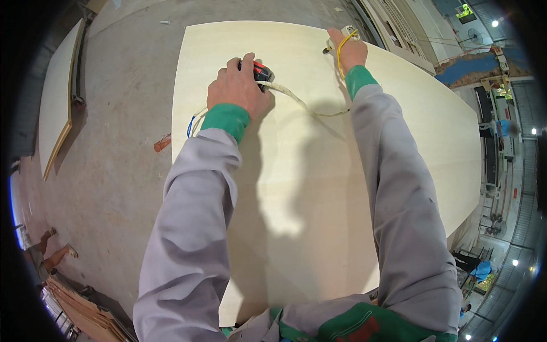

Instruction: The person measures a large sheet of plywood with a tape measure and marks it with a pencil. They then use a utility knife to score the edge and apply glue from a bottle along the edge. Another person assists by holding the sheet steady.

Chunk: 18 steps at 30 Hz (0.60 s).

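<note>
Black-and-red tool (pixel 262 73): far left part of the pale surface (pixel 307 62); hand covers its left side, can't tell if it touches down.
Left hand (pixel 239 88): grip closed over the tool from the left, fingers toward the far side.
Blue wire (pixel 190 126): just left of the left wrist.
Cream cable (pixel 280 88): curves from beside the tool to the right forearm.
Right hand (pixel 352 52): grip closed on a white block (pixel 354 33) near the far edge.
Yellow wire (pixel 338 57): loops from the block past the right wrist.
Black piece (pixel 326 50): just left of the right fingers, kind unclear.
Floor (pixel 131 74): concrete, red-orange scrap (pixel 162 142) left of the surface.
Further off: person in blue (pixel 503 127), right side.
</note>
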Available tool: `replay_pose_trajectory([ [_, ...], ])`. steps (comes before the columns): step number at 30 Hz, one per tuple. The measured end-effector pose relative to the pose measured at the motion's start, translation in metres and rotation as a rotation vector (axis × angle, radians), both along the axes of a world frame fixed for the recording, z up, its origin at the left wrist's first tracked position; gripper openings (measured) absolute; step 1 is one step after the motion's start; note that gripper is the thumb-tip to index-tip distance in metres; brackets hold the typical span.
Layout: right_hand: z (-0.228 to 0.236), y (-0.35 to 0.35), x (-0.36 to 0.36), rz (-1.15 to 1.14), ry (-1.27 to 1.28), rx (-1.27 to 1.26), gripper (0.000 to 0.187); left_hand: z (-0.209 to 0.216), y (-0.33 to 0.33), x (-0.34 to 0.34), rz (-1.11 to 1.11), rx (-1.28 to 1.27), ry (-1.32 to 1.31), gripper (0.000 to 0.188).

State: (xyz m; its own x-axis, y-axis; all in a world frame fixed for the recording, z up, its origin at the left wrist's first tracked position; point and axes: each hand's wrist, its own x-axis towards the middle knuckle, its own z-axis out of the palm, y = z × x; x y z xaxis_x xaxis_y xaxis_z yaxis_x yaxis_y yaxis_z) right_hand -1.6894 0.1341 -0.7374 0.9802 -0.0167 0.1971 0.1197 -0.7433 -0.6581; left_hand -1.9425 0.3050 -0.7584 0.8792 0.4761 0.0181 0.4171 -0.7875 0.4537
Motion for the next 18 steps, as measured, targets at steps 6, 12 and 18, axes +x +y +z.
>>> replay_pose_trajectory([
  [6,-0.008,0.007,0.004,0.065,-0.146,0.299,0.066,-0.009,-0.001,0.005,-0.013,-0.020,-0.014,0.081],
  [12,-0.045,-0.007,0.088,-0.012,-0.486,-0.234,0.088,-0.063,-0.004,0.034,0.022,0.079,-0.274,0.067],
  [18,-0.058,-0.054,0.166,0.423,-0.620,-0.812,0.042,-0.072,-0.015,0.053,0.042,-0.306,-0.392,0.040],
])
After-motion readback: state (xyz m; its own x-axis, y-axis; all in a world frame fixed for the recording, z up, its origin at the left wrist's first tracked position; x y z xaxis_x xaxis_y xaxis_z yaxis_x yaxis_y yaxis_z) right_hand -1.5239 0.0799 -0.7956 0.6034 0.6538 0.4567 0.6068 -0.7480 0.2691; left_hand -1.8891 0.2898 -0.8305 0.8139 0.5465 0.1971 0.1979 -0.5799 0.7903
